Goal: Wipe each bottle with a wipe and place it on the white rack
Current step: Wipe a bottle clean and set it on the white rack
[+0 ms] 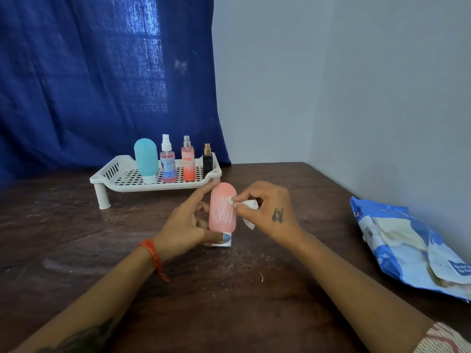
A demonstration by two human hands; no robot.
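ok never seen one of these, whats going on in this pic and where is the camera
There is one picture, taken by a camera worn on a person's head, looking down at their own two bare hands over a brown table. The left hand holds a pink bottle upright on its white cap. The right hand pinches a white wipe against the bottle's side. Behind stands a white rack already holding four bottles: a teal bottle, two pinkish spray bottles and a small dark one. On the right lies a blue pack of wipes.
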